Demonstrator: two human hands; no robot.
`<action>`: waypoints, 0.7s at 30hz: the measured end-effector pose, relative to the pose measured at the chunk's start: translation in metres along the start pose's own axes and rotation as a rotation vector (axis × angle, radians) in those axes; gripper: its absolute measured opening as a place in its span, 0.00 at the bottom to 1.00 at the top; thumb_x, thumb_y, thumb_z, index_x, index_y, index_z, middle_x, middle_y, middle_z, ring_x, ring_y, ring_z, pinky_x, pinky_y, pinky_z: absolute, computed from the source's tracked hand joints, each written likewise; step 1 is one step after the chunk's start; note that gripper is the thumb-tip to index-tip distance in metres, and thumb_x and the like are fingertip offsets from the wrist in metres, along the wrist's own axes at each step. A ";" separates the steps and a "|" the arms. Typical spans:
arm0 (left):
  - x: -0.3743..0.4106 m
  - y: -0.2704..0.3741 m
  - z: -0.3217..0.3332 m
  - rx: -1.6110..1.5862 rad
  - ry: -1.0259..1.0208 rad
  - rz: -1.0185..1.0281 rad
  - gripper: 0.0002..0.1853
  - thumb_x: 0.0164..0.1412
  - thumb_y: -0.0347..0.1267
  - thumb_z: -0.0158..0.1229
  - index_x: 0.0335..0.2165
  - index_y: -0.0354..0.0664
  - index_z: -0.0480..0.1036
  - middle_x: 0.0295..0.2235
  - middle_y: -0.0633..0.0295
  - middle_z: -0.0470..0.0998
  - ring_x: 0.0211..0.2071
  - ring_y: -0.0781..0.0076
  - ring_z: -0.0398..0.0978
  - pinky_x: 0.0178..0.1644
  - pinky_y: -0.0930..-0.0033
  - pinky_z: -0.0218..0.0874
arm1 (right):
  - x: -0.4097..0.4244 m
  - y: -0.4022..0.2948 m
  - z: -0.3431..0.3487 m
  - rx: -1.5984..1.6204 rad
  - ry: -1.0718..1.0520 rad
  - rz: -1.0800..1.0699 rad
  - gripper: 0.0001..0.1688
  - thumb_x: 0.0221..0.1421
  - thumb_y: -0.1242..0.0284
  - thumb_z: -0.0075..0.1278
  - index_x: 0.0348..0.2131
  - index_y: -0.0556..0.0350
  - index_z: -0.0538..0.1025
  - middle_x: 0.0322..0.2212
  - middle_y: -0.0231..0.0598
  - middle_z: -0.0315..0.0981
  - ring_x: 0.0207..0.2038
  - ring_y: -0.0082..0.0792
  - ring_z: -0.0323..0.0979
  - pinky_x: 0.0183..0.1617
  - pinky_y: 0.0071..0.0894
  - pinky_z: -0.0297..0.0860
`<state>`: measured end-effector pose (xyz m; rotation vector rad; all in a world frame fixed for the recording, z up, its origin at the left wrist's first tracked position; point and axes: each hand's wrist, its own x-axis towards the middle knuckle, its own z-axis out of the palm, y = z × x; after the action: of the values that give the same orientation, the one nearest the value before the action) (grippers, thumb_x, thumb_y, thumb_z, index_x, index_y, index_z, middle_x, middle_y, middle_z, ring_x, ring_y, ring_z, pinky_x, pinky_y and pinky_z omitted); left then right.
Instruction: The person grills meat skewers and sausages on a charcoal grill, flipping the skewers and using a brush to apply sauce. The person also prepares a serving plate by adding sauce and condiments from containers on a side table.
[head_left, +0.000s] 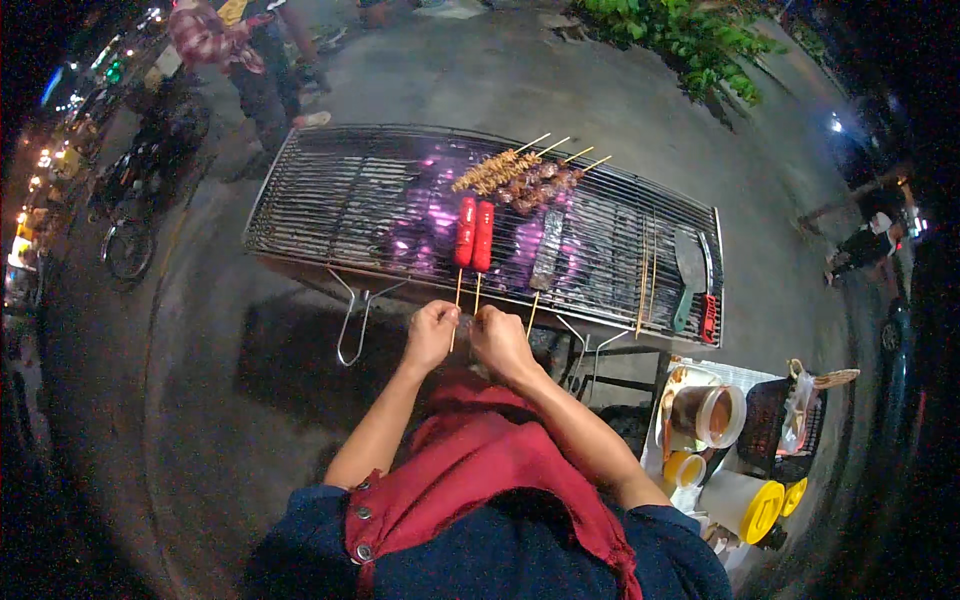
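Note:
Two red hot dogs on bamboo sticks lie side by side on the wire grate (322, 195) of a charcoal grill. My left hand (433, 334) pinches the stick of the left hot dog (465, 232). Around the stick of the right hot dog (484, 236) my right hand (501, 337) is closed, its fingertips partly hidden. A foil-wrapped skewer (548, 247) rests to the right, its stick reaching past the grill's front edge. Behind the hot dogs lie skewers of curled, browned pieces (491, 172) and skewers of dark glazed meat (536, 187). Coals glow purple below.
At the grate's right end lie bare sticks (646, 270), a green-handled scraper (688, 277) and a red-handled tool (707, 300). A side table holds a sauce tub (709, 415), a yellow-lidded container (742, 504) and a black basket (772, 427). A person (240, 60) stands beyond the grill's far left.

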<state>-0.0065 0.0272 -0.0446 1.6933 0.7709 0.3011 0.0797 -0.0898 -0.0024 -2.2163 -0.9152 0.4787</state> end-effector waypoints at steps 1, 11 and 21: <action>0.000 0.000 -0.002 0.000 -0.003 -0.001 0.08 0.54 0.29 0.50 0.27 0.32 0.71 0.20 0.62 0.73 0.23 0.76 0.69 0.29 0.73 0.61 | -0.003 -0.007 -0.008 0.000 0.001 0.003 0.11 0.45 0.71 0.48 0.25 0.64 0.73 0.21 0.58 0.70 0.28 0.54 0.71 0.34 0.45 0.67; -0.006 0.011 0.001 0.091 0.185 0.253 0.11 0.53 0.29 0.52 0.34 0.33 0.70 0.28 0.59 0.73 0.25 0.75 0.69 0.30 0.73 0.61 | -0.027 0.085 -0.011 0.222 0.154 0.307 0.11 0.51 0.72 0.48 0.30 0.66 0.72 0.24 0.42 0.73 0.27 0.32 0.72 0.33 0.28 0.66; -0.017 0.028 -0.001 -0.099 0.017 0.039 0.10 0.53 0.26 0.52 0.36 0.34 0.69 0.26 0.66 0.70 0.22 0.86 0.61 0.25 0.81 0.56 | -0.017 0.063 -0.007 0.906 0.186 0.352 0.09 0.55 0.70 0.46 0.33 0.56 0.71 0.21 0.24 0.66 0.18 0.13 0.56 0.20 0.14 0.53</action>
<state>-0.0105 0.0144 -0.0145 1.6154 0.7246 0.3750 0.1023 -0.1383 -0.0409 -1.5261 -0.1250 0.6680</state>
